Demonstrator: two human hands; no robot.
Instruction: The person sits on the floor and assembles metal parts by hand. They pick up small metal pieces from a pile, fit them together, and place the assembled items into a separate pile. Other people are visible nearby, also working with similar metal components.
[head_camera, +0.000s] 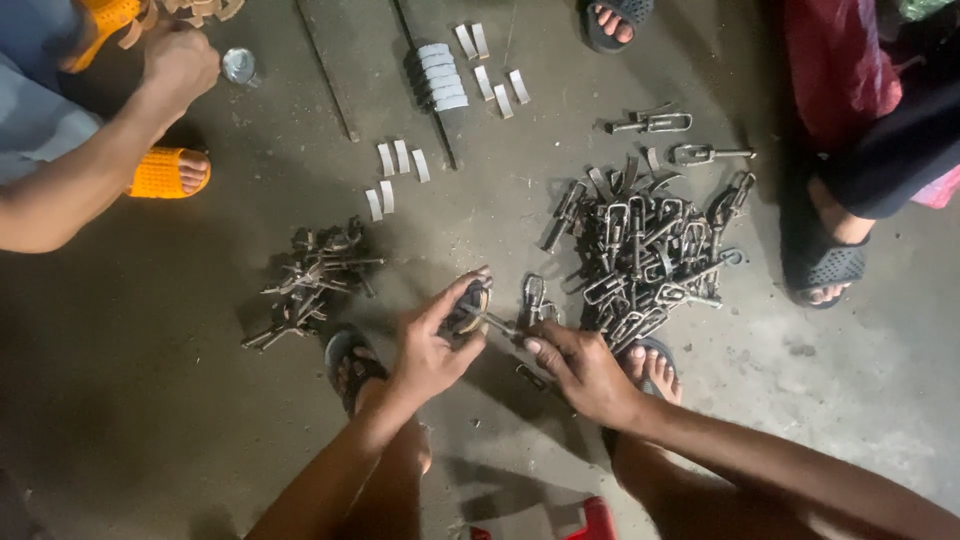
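We're mid-assembly here: our left hand is gripping a small round metal piece between thumb and fingers, and our right hand is pinching a thin metal pin that points into it. Both hands are closed on their parts, just above the concrete floor, near centre of the scene. We judge the step as fitting the pin to the round piece. The next move probably calls for lining the pin tip up square with the piece and keeping the left grip steady; whether it is already seated we can't tell, too small and dark.

The part looks dull grey steel, with a warmer brownish face on the round piece.

Just right and a bit farther sits a big pile of metal clips. Left of our hands is a smaller pile of pins. Farther off lie flat silver strips and a stack of them. Far left, another person's hand works beside an orange sandal. A dark sandal sits far right.
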